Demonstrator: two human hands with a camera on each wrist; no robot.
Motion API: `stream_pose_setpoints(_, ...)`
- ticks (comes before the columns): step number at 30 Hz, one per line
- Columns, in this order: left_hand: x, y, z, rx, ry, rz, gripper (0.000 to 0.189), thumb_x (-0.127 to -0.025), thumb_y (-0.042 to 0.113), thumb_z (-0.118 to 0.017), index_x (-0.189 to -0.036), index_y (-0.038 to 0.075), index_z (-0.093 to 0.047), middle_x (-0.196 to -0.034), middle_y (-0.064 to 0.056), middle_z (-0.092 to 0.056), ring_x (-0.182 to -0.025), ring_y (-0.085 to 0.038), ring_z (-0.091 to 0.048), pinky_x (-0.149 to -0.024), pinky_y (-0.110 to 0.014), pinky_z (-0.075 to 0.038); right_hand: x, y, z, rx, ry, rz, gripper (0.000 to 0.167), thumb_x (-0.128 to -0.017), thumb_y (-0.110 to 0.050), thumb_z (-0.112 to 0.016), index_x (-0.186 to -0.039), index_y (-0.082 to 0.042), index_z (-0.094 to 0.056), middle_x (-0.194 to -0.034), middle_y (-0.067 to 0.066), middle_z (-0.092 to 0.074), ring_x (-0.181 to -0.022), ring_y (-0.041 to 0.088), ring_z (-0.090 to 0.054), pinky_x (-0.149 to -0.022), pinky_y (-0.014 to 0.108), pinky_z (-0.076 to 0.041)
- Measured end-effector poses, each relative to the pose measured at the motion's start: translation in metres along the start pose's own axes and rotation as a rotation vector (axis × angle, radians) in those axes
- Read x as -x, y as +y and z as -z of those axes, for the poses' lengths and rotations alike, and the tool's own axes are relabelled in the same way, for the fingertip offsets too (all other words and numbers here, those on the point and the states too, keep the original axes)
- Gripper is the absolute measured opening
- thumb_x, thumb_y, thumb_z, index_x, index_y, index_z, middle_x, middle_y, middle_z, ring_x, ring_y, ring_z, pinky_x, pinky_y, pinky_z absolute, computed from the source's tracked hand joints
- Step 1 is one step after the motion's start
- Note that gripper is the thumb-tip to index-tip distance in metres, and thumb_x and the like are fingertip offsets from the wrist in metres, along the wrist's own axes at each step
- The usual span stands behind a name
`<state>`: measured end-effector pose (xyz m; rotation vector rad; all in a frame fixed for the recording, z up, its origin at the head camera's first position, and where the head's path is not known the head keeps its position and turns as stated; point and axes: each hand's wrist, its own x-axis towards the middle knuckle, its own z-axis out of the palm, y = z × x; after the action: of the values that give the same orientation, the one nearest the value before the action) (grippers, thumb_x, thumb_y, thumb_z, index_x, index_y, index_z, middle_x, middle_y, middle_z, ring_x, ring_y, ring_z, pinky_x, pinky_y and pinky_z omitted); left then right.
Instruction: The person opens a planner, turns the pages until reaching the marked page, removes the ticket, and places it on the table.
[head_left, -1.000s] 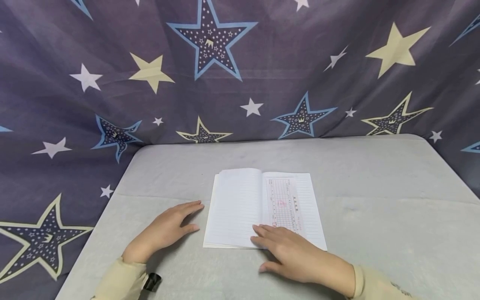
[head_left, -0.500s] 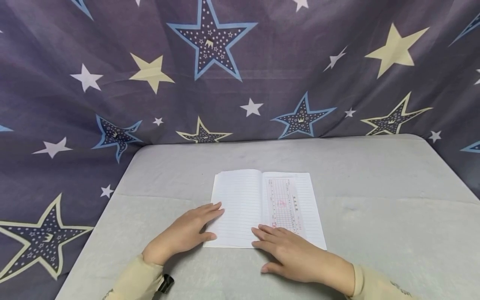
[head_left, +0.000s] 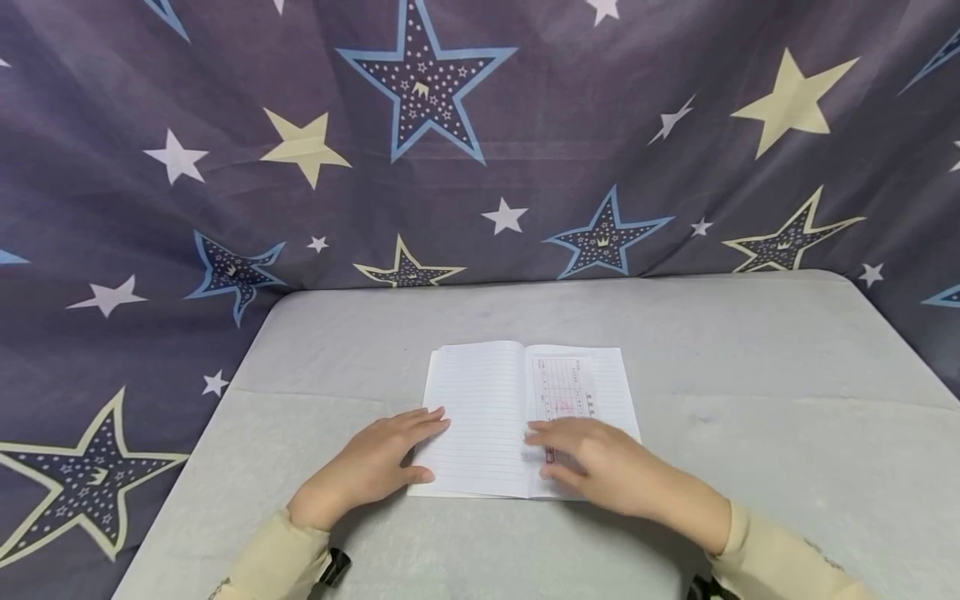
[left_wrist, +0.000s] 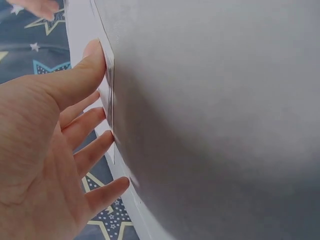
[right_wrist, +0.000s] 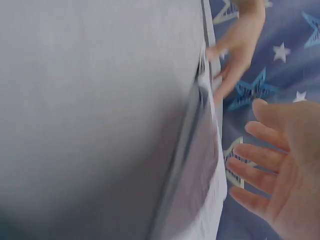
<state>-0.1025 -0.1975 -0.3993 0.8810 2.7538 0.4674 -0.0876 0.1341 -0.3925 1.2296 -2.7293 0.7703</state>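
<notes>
An open lined notebook (head_left: pixel 480 408) lies on the grey surface in the head view. On its right page is a thin printed slip (head_left: pixel 562 383) with a ruled grid and pinkish-red marks, its lower part hidden by the right hand. My left hand (head_left: pixel 375 458) rests at the notebook's left edge, fingertips on the page; in the left wrist view its thumb (left_wrist: pixel 92 65) and fingers lie along the page edges. My right hand (head_left: pixel 611 467) is over the lower right page with fingers loosely bent. The right wrist view shows that hand (right_wrist: pixel 285 165) with nothing between its fingers, apart from the notebook.
A grey cloth-covered table (head_left: pixel 750 375) extends around the notebook. Behind it and at the sides hangs a dark curtain (head_left: pixel 525 108) printed with stars. Black bands (head_left: pixel 336 568) show by the cuffs of the beige sleeves.
My left hand has moved right, onto the notebook's left edge. My right hand has shifted right and up from the notebook's bottom middle, over the slip's lower part.
</notes>
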Motion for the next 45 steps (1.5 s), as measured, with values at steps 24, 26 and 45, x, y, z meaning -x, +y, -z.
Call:
stream_pose_setpoints(24,0.000,-0.001,-0.001,-0.040,0.036,-0.012,0.068,-0.081,0.029,-0.079,-0.141,0.007,-0.055,-0.150,-0.009,-0.048,-0.137,-0.031,-0.044,-0.104,-0.055,-0.042,-0.041,0.105,0.026,-0.144,0.110,-0.437,0.036,-0.080,-0.012,-0.083,-0.111,0.001,-0.069,-0.098,0.012,-0.066,-0.091,0.029,-0.059,-0.082,0.044,-0.051)
stream_pose_setpoints(26,0.000,-0.001,-0.001,-0.033,0.035,-0.011,0.068,-0.081,0.028,-0.079,-0.141,0.007,-0.055,-0.150,-0.009,-0.048,-0.137,-0.031,-0.044,-0.104,-0.055,-0.041,-0.044,0.108,0.025,-0.166,0.092,-0.442,0.034,-0.080,-0.012,-0.083,-0.109,0.001,-0.069,-0.094,0.011,-0.065,-0.087,0.026,-0.058,-0.080,0.042,-0.050)
stream_pose_setpoints(45,0.000,-0.003,-0.002,-0.023,0.031,-0.007,0.069,-0.081,0.029,-0.079,-0.142,0.008,-0.054,-0.150,-0.007,-0.047,-0.137,-0.030,-0.043,-0.105,-0.055,-0.041,-0.038,0.128,0.040,-0.204,0.160,-0.455,0.013,-0.098,-0.011,-0.062,-0.100,-0.002,-0.071,-0.095,0.012,-0.071,-0.084,0.024,-0.062,-0.079,0.043,-0.052)
